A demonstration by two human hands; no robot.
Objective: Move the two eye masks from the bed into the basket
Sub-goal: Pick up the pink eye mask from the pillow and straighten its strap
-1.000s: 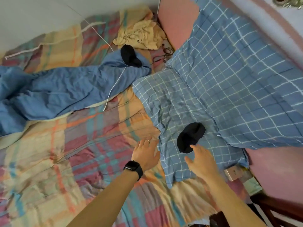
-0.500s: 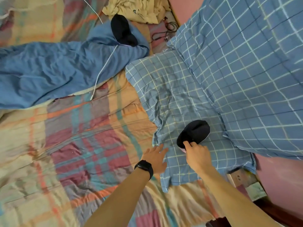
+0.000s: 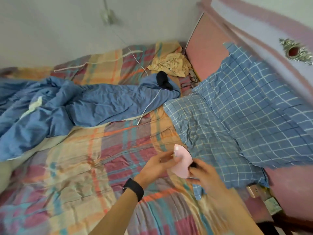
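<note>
An eye mask, pink side facing me with a black edge, hangs just above the plaid sheet between both hands. My right hand grips its right end and my left hand, with a black watch on the wrist, holds its left edge. The second eye mask, black, lies far back on the crumpled blue duvet. No basket is in view.
Two blue checked pillows lie at the right against the pink headboard. A yellow cloth and black cables sit in the far corner. A white cable runs across the duvet. A wall borders the bed's far side.
My right hand lifted the mask off the checked pillow and turned it pink side up. My left hand came off the sheet onto the mask. The camera tilted up.
</note>
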